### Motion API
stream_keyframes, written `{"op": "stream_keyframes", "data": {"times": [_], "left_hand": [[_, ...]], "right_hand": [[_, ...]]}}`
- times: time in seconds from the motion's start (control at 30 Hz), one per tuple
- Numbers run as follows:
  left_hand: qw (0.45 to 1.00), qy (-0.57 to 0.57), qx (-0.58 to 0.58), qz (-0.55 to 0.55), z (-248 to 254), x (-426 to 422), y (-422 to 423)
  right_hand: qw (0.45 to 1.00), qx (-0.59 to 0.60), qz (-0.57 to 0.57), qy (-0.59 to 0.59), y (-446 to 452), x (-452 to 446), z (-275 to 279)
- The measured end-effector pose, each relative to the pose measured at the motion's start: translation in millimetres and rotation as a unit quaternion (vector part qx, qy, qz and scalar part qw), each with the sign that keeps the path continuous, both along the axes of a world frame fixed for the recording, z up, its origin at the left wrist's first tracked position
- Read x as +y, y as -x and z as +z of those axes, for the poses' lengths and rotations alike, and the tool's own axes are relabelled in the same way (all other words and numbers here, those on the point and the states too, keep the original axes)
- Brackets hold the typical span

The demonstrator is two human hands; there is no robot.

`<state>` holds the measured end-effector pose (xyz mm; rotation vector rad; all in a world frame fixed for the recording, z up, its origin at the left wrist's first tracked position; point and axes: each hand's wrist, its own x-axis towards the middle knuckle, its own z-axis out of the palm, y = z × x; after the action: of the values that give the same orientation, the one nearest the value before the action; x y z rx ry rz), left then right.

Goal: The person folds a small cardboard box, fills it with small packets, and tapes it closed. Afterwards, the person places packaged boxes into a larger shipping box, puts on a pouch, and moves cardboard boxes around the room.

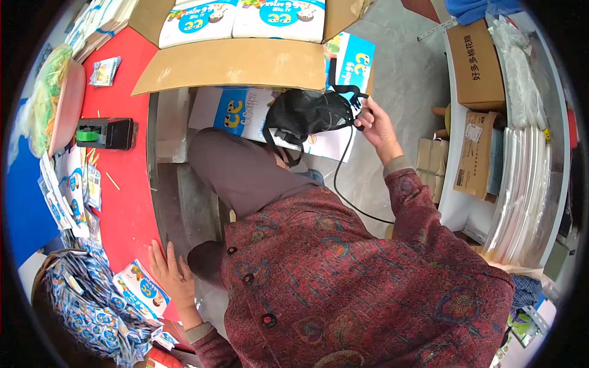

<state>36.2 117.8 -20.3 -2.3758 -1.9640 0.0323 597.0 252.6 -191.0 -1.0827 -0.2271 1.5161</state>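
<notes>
My right hand [377,126] is closed on the end of a black bag [310,113] with dangling straps. The bag hangs beside my knee, above printed white-and-blue cartons [227,113]. A black cable [343,190] runs from near that hand down towards my jacket. My left hand [172,276] lies with fingers stretched out at the edge of the red table [126,202] and holds nothing. Close to it is a flat white-and-blue printed box [141,289].
An open cardboard box [233,64] of printed packs stands ahead. On the left are a black tape dispenser [105,134], a pink basin [69,104] and a heap of small sachets [92,306]. To the right, a white shelf [454,208] bears brown cartons [475,67] and plastic-wrapped stacks [521,190].
</notes>
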Motion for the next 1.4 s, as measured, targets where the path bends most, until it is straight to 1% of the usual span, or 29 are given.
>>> {"op": "stream_keyframes", "data": {"times": [0.07,0.1,0.13,0.2,0.3,0.37,0.43,0.5,0.53,0.57,0.6,0.63,0.67,0.7,0.73,0.77,0.83,0.87,0.9,0.97,1.0,1.07,1.1,1.17,1.27,1.3,1.37,1.4], "left_hand": [[1.000,0.003,-0.007,-0.001,1,1,-1],[1.000,0.002,-0.007,0.003,2,0,-2],[1.000,0.003,-0.013,0.001,2,0,-2],[1.000,-0.004,-0.019,0.005,6,0,-2],[0.999,-0.002,-0.028,0.018,10,2,-5],[0.999,0.010,-0.045,0.025,8,2,-2],[0.998,0.006,-0.057,0.028,9,3,-1],[0.997,0.009,-0.070,0.035,7,3,0],[0.997,0.008,-0.064,0.034,7,4,1],[0.998,0.012,-0.057,0.031,7,3,2],[0.997,0.022,-0.059,0.033,7,3,2],[0.998,0.020,-0.056,0.031,7,4,3],[0.998,0.016,-0.053,0.028,7,4,3],[0.998,0.022,-0.055,0.028,7,5,3],[0.998,0.016,-0.062,0.023,7,5,4],[0.997,0.009,-0.068,0.018,7,6,3],[0.997,0.009,-0.069,0.018,4,4,4],[0.997,0.006,-0.068,0.019,4,5,5],[0.998,0.006,-0.067,0.019,4,6,4],[0.998,0.005,-0.058,0.025,5,5,2],[0.998,0.006,-0.056,0.027,5,4,3],[0.998,0.008,-0.061,0.027,4,4,4],[0.998,0.006,-0.059,0.032,4,4,4],[0.998,0.011,-0.060,0.028,5,4,3],[0.997,0.027,-0.066,0.030,8,4,3],[0.997,0.027,-0.068,0.035,9,3,4],[0.995,0.058,-0.072,0.023,10,2,12],[0.995,0.061,-0.076,0.025,8,2,15]], "right_hand": [[0.995,0.091,0.013,-0.047,9,8,9],[0.991,0.112,0.022,-0.067,13,11,13],[0.991,0.112,0.027,-0.069,17,14,18],[0.980,0.167,0.050,-0.100,29,21,30],[0.976,0.178,0.058,-0.108,51,29,48],[0.986,0.148,0.045,-0.066,67,35,63],[0.989,0.122,0.044,-0.066,72,42,57],[0.995,0.052,0.073,-0.037,68,46,52],[0.993,0.030,0.106,-0.030,66,49,50],[0.992,-0.065,0.112,0.014,64,47,47],[0.978,-0.160,0.117,0.059,67,46,54],[0.954,-0.256,0.132,0.088,65,41,52],[0.879,-0.435,0.169,0.093,55,37,32],[0.771,-0.598,0.202,0.091,44,32,6],[0.740,-0.639,0.201,0.062,36,23,-12],[0.739,-0.639,0.203,0.064,33,16,-24],[0.598,-0.762,0.239,0.066,30,1,-45],[0.622,-0.735,0.253,0.100,28,-3,-55],[0.623,-0.734,0.253,0.099,29,-5,-58],[0.575,-0.768,0.271,0.076,31,-13,-64],[0.576,-0.767,0.272,0.075,32,-16,-66],[0.523,-0.769,0.343,0.130,29,-13,-69],[0.524,-0.769,0.343,0.125,28,-10,-73],[0.427,-0.773,0.419,0.210,17,-5,-95],[0.432,-0.776,0.405,0.218,-5,5,-118],[0.428,-0.778,0.407,0.216,-5,8,-113],[0.473,-0.760,0.424,0.138,-5,13,-88],[0.469,-0.761,0.426,0.140,-4,18,-74]]}}
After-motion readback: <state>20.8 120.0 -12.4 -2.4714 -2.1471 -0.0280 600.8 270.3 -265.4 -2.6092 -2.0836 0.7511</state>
